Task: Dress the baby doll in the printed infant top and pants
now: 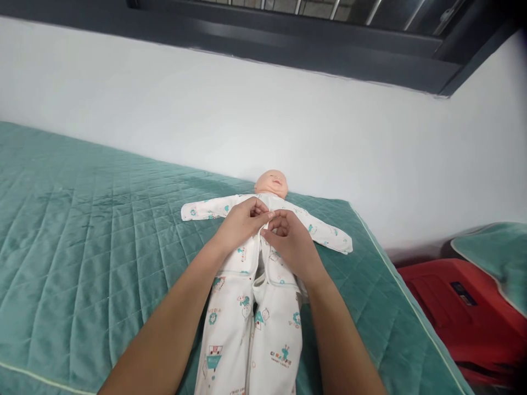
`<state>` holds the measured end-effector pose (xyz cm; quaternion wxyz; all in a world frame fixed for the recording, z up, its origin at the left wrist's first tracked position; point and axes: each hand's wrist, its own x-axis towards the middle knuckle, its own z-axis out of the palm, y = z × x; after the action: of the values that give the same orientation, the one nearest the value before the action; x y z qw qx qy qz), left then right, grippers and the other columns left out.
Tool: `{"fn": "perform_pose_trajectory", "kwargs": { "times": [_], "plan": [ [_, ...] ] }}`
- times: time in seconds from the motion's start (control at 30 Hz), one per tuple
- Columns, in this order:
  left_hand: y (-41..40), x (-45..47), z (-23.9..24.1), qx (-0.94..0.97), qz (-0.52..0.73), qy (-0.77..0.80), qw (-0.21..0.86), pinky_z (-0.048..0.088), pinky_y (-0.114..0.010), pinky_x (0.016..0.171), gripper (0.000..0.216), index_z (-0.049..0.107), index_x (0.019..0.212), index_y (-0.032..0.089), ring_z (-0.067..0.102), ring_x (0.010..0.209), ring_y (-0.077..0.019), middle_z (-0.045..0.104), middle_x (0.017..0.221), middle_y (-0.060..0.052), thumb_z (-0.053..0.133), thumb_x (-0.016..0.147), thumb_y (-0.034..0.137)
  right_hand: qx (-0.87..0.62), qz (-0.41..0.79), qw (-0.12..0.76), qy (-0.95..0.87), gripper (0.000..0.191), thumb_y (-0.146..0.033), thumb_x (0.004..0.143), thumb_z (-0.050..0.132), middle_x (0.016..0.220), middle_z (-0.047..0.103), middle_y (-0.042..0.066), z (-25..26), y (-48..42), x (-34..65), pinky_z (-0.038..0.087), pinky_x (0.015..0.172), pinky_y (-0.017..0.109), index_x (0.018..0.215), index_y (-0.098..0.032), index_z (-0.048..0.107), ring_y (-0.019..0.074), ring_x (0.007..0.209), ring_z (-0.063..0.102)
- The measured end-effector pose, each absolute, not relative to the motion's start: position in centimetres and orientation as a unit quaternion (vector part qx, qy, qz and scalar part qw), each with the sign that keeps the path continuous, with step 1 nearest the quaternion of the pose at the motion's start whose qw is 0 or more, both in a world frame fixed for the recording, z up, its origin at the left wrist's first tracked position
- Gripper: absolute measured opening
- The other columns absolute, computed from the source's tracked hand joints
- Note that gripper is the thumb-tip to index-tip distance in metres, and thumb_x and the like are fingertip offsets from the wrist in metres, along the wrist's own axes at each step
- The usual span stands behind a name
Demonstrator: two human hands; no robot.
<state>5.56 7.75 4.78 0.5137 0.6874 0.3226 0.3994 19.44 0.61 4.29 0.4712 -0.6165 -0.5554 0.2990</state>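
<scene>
- Left hand (244, 220): thumb and forefinger pressed together, pinching the front of the white printed jacket (242, 255) at chest height
- Right hand (295, 241): close beside the left, thumb and curled fingers pinching the same front edge a little lower; the bit of cloth between the fingertips is too small to make out
- The jacket is on a baby doll (270, 182), which lies face up on the bed, head toward the wall; below the hands the two front panels part in a narrow gap
- One sleeve (206, 209) stretches out to the left, the other sleeve (334, 237) slopes down to the right
- Printed trousers (230, 323) in matching cloth run from under the jacket hem toward the person, between the two forearms
- Beneath it all, a green quilted cover (102, 236) with a pale piped edge
- Behind, a white wall (206, 109), with a dark window frame (288, 46) and metal bars (334, 8) above
- Off the right edge of the bed, a red object (440, 307) with a dark label (463, 293), partly covered by a green cloth (494, 249)
</scene>
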Motion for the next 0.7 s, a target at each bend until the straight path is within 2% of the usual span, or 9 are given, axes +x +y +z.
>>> {"fn": "perform_pose_trajectory", "kwargs": {
  "times": [0.1,0.27,0.5,0.7],
  "plan": [
    [7.6,5.8,4.7,0.689,0.389,0.342,0.507,0.043,-0.023,0.063,0.018,0.061,0.09,0.019,0.057,0.07,-0.0118,0.063,0.08,0.001,0.067,0.079,0.031,-0.631,0.264,0.456,-0.57,0.03,-0.029,0.077,0.066,0.085,0.062,-0.003,4.4,0.5,19.1,0.04,0.058,0.025,0.105,-0.023,0.055,0.0116,0.064,0.053],
    [7.5,5.8,4.4,0.692,0.396,0.336,0.5,0.044,-0.023,0.065,0.014,0.061,0.094,0.019,0.059,0.073,-0.0117,0.063,0.082,0.001,0.061,0.081,0.024,-0.668,0.212,0.417,-0.578,0.029,-0.028,0.078,0.063,0.085,0.065,-0.003,4.7,0.2,18.6,0.04,0.061,0.027,0.106,-0.025,0.056,0.0122,0.063,0.054],
    [7.4,5.7,4.4,0.653,0.414,0.327,0.544,0.042,-0.023,0.063,0.014,0.059,0.095,0.02,0.057,0.071,-0.012,0.061,0.081,0.001,0.061,0.081,0.023,-0.682,0.177,0.4,-0.587,0.033,-0.028,0.079,0.061,0.086,0.067,-0.003,4.9,0.0,18.1,0.04,0.063,0.028,0.111,-0.027,0.054,0.0144,0.065,0.057],
    [7.3,5.5,4.7,0.618,0.422,0.274,0.604,0.043,-0.023,0.064,0.026,0.06,0.106,0.021,0.055,0.069,-0.0115,0.056,0.076,0.003,0.061,0.08,0.022,-0.713,0.102,0.353,-0.597,0.031,-0.031,0.082,0.058,0.086,0.067,-0.004,4.9,-0.3,17.2,0.037,0.063,0.029,0.113,-0.028,0.051,0.0166,0.067,0.06]
  ]
}}
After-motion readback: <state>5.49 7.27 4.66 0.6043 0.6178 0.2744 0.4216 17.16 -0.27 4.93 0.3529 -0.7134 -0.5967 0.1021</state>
